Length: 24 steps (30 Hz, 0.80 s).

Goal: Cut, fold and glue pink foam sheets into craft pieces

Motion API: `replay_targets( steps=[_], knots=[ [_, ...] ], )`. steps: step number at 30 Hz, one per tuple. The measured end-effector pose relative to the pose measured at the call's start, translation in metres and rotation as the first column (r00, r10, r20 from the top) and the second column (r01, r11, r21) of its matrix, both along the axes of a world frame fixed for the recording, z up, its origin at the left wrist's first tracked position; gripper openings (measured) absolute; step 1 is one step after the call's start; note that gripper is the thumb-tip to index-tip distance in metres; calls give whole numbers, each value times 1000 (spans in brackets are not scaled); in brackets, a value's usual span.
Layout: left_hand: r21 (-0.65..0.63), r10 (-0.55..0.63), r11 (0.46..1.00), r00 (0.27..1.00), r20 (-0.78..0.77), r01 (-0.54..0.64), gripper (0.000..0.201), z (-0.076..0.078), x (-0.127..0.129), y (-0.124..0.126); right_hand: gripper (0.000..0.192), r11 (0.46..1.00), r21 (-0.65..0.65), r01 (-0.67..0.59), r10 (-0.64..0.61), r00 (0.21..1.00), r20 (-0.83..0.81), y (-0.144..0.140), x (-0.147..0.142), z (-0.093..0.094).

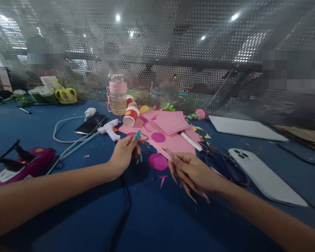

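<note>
My left hand point(126, 153), with teal nails, is closed in a pinch above the blue table, in front of a white hot glue gun point(110, 129). Whatever lies between its fingertips is too small to make out. Facing it, my right hand point(190, 170) has thumb and forefinger pressed together, the other fingers hanging lower; any thing they grip is unclear. Between the hands a magenta paper circle point(158, 162) lies flat. Another magenta circle point(158, 137) rests on stacked pink paper sheets point(170, 122). Small pink scraps point(162, 181) are scattered nearby.
Red-and-white paper cups point(131, 116) lie by a pink-lidded bottle point(118, 96). Left are a black phone point(91, 124) and a purple power strip point(23, 166). Right are dark-handled scissors point(212, 148), a white phone point(265, 176) and a white flat panel point(246, 128). A perforated metal screen point(173, 52) stands behind.
</note>
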<state>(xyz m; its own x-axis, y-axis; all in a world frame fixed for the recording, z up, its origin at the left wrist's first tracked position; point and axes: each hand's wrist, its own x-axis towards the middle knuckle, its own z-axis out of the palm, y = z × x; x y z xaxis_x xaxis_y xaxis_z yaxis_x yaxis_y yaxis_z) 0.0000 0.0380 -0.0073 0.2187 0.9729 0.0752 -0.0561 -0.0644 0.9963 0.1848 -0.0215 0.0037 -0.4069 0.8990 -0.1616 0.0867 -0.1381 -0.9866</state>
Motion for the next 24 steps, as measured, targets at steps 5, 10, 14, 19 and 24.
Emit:
replay_targets(
  steps=[5,10,14,19,24],
  knots=[
    [9,-2,1000,1000,1,2,25,0,-1,0,38,985,133,-109,99,992,77,4,2,6],
    [27,26,999,997,-75,-24,24,-1,0,0,33,939,326,-111,58,984,169,1,0,10],
    [53,38,998,983,-179,-29,25,1,2,-2,38,992,112,-55,48,997,62,-4,-4,6],
    [136,0,990,953,-304,44,27,3,3,-7,58,988,139,69,-75,996,43,-3,-4,4],
    [166,-23,983,951,-308,77,27,3,2,-11,49,998,54,-19,17,999,39,1,-5,5]
  ],
)
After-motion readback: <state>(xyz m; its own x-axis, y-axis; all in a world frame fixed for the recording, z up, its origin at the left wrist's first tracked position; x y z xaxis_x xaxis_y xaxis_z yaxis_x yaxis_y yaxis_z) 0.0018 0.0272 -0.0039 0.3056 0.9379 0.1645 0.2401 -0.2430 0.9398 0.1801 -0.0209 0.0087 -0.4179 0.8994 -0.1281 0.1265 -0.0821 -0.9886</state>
